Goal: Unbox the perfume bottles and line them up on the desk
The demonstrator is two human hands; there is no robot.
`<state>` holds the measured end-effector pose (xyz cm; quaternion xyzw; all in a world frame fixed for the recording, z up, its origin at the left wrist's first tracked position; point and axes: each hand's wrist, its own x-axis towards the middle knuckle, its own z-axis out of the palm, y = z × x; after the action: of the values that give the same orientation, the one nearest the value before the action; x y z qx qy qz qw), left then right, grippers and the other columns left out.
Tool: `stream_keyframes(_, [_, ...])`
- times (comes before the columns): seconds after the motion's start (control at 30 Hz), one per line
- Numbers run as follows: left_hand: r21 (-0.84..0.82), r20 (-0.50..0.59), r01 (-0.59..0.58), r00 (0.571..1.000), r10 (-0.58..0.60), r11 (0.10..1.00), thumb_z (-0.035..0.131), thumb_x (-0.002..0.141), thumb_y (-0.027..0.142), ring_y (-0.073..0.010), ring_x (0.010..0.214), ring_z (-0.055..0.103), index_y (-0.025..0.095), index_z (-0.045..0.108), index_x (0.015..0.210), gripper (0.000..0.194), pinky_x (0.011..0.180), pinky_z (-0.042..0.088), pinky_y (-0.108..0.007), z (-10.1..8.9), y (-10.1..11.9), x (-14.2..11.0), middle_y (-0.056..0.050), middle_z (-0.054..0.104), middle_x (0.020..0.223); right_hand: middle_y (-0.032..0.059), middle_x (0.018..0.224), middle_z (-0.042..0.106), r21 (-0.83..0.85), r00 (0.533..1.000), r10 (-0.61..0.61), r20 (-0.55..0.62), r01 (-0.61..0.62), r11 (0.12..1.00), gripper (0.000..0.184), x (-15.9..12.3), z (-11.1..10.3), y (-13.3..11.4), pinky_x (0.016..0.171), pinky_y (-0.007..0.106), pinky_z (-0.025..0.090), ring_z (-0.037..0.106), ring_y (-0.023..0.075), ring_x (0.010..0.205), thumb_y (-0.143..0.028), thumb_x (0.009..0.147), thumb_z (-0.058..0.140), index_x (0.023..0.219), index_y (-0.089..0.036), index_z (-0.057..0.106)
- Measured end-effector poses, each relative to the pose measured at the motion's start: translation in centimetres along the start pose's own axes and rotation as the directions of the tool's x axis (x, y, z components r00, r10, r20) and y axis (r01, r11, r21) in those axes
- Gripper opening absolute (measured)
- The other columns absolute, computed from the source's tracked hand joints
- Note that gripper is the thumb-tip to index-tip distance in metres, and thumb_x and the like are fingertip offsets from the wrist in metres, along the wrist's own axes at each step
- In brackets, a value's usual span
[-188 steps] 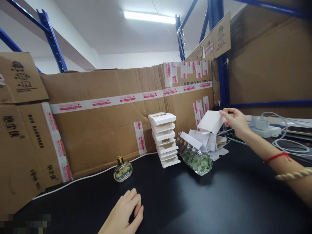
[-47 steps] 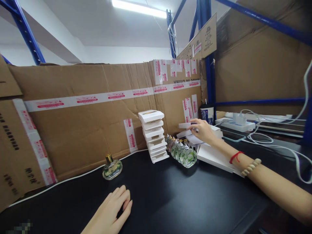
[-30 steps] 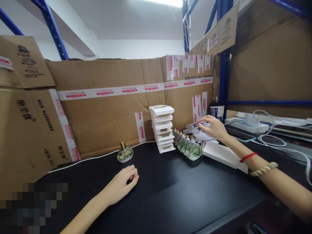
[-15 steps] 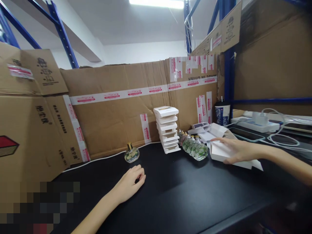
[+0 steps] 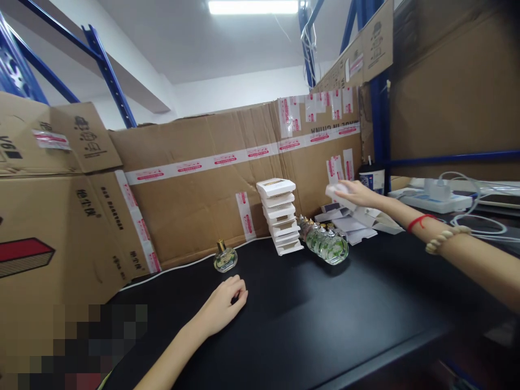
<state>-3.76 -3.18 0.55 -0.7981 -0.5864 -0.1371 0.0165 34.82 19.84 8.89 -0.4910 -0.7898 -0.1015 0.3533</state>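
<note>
A white carton [image 5: 333, 190] is pinched by fingers of the right hand [image 5: 357, 193]. The left hand [image 5: 225, 303], fingers loosely half-open, is rested near a bottle [image 5: 226, 260] on the counter [image 5: 312, 319].

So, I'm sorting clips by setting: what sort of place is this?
Probably a work corner in a storeroom or small workshop: blue metal racking, taped cardboard behind a black table, and a stack of white boxes beside a row of glass bottles suggest it.

A blue-and-white cup [image 5: 374, 179] stands by a blue metal post [image 5: 379, 124], near a long white power strip [image 5: 449, 204].
</note>
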Motion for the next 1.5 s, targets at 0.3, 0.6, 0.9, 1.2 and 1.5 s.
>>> stream_keyframes(0.3, [-0.026, -0.044, -0.025, 0.999, 0.024, 0.999, 0.034, 0.085, 0.025, -0.0139, 0.068, 0.044, 0.019, 0.04, 0.064, 0.023, 0.065, 0.037, -0.027, 0.1, 0.1, 0.2, 0.001, 0.044, 0.068, 0.0076, 0.1, 0.062, 0.202, 0.921, -0.351, 0.171, 0.316, 0.927, 0.049, -4.5, -2.2, -6.0, 0.081, 0.035, 0.042, 0.058, 0.0227, 0.092, -0.06, 0.079, 0.042, 0.105, -0.021, 0.057])
stream_keyframes(0.6, [-0.032, -0.046, -0.041, 0.998, 0.039, 0.999, 0.039, 0.082, 0.022, -0.012, 0.065, 0.041, 0.019, 0.037, 0.063, 0.02, 0.064, 0.034, -0.024, -0.1, 0.5, 0.0, 0.002, 0.041, 0.067, 0.0068, 0.088, 0.064, 0.258, 0.852, -0.338, 0.4, 0.249, 0.933, 0.037, -8.1, -0.6, -5.1, 0.066, 0.031, 0.045, 0.058, 0.0228, 0.081, -0.05, 0.066, 0.061, 0.094, -0.027, 0.053])
stream_keyframes(0.9, [-0.016, -0.047, -0.051, 0.998, 0.05, 0.999, 0.039, 0.082, 0.022, -0.0121, 0.065, 0.041, 0.019, 0.038, 0.063, 0.02, 0.064, 0.034, -0.024, -0.2, 0.5, -0.3, 0.002, 0.041, 0.068, 0.007, 0.084, 0.063, 0.263, 0.836, -0.286, 0.469, 0.177, 0.949, 0.047, -8.4, -0.1, -4.5, 0.064, 0.029, 0.046, 0.061, 0.02, 0.073, -0.05, 0.066, 0.062, 0.099, -0.02, 0.048])
stream_keyframes(1.2, [-0.02, -0.061, -0.07, 0.996, 0.068, 0.997, 0.036, 0.084, 0.024, -0.0114, 0.062, 0.04, 0.019, 0.04, 0.063, 0.022, 0.063, 0.035, -0.024, -0.3, 1.1, -0.4, 0.003, 0.042, 0.067, 0.0037, 0.082, 0.061, 0.411, 0.814, -0.364, 0.454, 0.171, 0.895, 0.044, -9.2, -0.1, -8.2, 0.058, 0.026, 0.044, 0.061, 0.0169, 0.063, -0.048, 0.067, 0.063, 0.097, -0.019, 0.049])
stream_keyframes(1.5, [-0.044, -0.067, 0.006, 0.998, -0.009, 0.999, 0.032, 0.087, 0.029, -0.0103, 0.06, 0.04, 0.019, 0.035, 0.063, 0.026, 0.06, 0.033, -0.023, -0.8, 0.1, -0.7, 0.003, 0.039, 0.066, -0.0003, 0.089, 0.066, 0.405, 0.805, -0.412, 0.427, 0.237, 0.883, 0.051, -9.8, 0.3, -12.4, 0.058, 0.025, 0.04, 0.061, 0.015, 0.064, -0.051, 0.066, 0.064, 0.107, -0.024, 0.052])
